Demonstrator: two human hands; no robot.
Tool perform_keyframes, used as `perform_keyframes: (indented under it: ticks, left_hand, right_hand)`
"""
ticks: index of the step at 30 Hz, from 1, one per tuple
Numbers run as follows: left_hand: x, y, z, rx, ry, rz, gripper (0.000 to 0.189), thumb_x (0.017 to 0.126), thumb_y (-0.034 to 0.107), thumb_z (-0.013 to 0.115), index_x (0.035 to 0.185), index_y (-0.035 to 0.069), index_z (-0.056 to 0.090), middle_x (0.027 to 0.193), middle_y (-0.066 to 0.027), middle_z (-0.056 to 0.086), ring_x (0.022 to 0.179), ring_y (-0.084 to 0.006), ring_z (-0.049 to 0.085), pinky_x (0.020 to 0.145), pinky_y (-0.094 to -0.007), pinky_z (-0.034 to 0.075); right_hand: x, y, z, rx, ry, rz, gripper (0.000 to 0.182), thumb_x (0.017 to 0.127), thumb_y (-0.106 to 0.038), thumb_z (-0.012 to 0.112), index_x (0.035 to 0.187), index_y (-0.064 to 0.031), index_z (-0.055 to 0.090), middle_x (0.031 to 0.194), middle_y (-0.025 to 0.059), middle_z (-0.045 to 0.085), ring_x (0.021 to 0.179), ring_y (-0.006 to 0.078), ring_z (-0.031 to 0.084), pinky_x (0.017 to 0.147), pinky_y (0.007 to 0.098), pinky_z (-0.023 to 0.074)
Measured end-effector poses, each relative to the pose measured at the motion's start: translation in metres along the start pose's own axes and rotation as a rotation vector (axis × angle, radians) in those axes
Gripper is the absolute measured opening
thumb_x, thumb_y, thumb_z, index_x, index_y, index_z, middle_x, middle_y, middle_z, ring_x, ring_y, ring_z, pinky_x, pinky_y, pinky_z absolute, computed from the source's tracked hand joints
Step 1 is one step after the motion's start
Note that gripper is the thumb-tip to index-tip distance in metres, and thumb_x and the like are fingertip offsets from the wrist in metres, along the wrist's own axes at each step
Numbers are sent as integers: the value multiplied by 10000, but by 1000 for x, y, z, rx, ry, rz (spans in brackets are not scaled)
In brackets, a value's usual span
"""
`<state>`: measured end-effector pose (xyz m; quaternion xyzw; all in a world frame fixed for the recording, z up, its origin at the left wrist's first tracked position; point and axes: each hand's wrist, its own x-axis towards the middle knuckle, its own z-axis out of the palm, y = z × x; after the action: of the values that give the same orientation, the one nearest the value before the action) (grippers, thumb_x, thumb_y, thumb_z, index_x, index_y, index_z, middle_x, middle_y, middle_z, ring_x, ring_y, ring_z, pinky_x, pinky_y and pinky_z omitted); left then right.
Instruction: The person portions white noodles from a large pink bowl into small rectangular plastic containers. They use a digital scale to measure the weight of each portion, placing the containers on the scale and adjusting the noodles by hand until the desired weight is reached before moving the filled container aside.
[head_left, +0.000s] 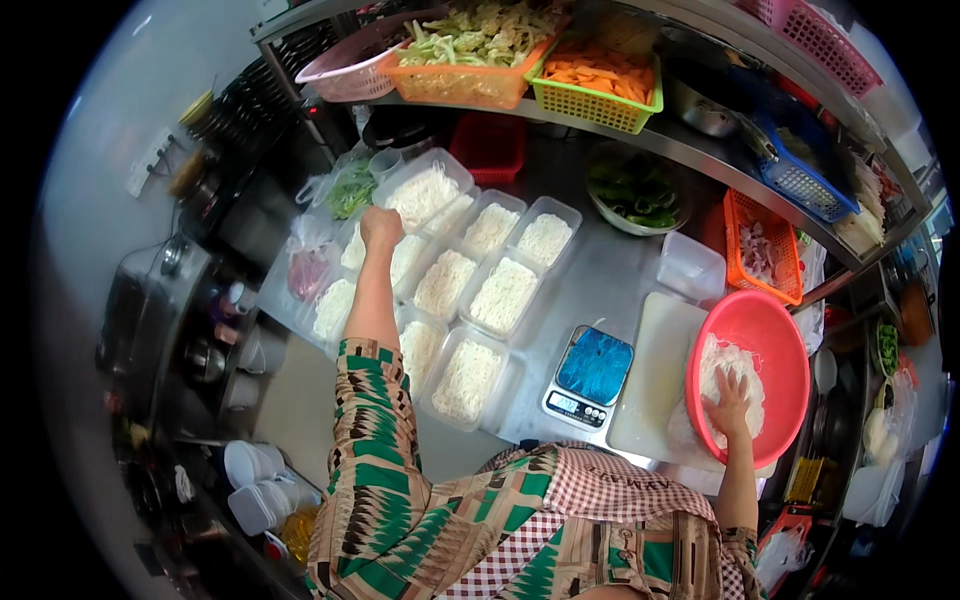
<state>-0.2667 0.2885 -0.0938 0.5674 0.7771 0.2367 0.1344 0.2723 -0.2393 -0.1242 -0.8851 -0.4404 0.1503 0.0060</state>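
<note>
My left hand (382, 226) is at the near edge of a clear plastic container of white noodles (424, 193), which sits tilted over others at the back left; its fingers are partly hidden. Several more noodle-filled containers (504, 295) stand in rows on the steel table. My right hand (727, 405) rests with spread fingers on loose white noodles (739, 367) inside a tilted pink plastic basin (791, 405). The basin stands partly on a white cutting board (651, 375). Between the board and the filled containers lies a digital kitchen scale (596, 364) with a blue-covered platform.
An unfilled clear container (691, 266) stands behind the board, beside an orange basket of sliced food (763, 255). A bowl of green peppers (637, 191) is farther back. Baskets of cauliflower (472, 45) and carrot slices (600, 79) line the shelf. Bagged greens (351, 187) are back left.
</note>
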Motion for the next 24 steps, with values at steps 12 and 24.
perform_keyframes:
  ticks: [12, 24]
  left_hand:
    - [-17, 63, 25, 212, -51, 83, 388, 803, 347, 711, 990, 14, 642, 1079, -174, 667, 985, -282, 659, 823, -410, 533]
    - [-119, 231, 89, -186, -338, 897, 136, 797, 279, 667, 813, 152, 713, 774, -99, 692, 755, -281, 675, 674, -388, 527]
  right_hand:
    - [-6, 10, 4, 49, 22, 16, 789, 778, -360, 695, 1462, -241, 320, 1543, 146, 217, 1427, 424, 87, 1037, 720, 165]
    - [-7, -1, -6, 69, 21, 12, 781, 783, -390, 683, 1459, -219, 330, 1541, 147, 224, 1419, 446, 96, 1037, 725, 148]
